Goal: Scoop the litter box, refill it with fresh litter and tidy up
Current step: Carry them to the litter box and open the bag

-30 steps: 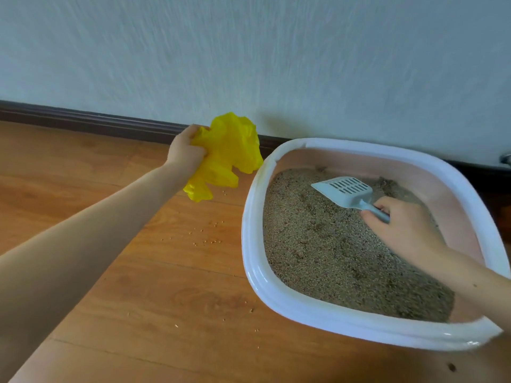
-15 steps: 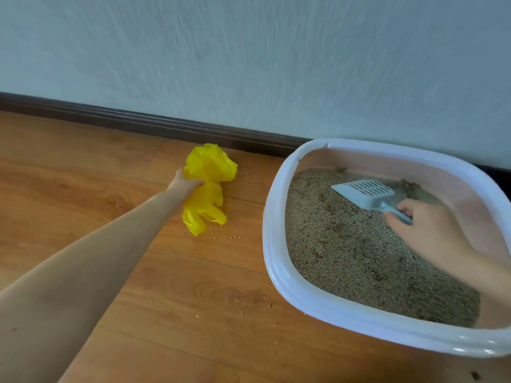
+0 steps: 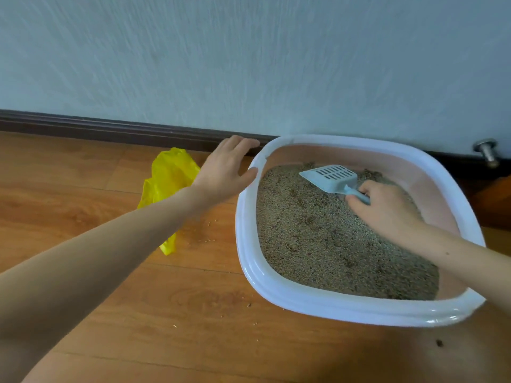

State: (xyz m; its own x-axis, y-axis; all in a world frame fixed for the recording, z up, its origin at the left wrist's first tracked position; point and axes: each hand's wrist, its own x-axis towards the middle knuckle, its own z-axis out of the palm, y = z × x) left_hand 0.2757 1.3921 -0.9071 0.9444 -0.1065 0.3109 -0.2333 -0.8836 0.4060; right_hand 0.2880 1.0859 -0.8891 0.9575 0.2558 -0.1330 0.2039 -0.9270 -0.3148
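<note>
Head view: left hand [image 3: 221,172] spread flat, fingers straight, thumb touching litter box [image 3: 249,261] rim. Right hand [image 3: 387,211] curled around scoop [image 3: 329,178] handle above litter inside litter box. Yellow bag [image 3: 166,183] dropped on floor left of litter box.

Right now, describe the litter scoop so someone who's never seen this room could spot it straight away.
Find the white-rimmed litter box on the wood floor against the pale wall. Inside it, above the grey litter near the far end, is the scoop, its handle gripped by the right hand. It is the only pale blue, slotted plastic piece there, unlike the crumpled yellow bag lying outside the box.
</note>
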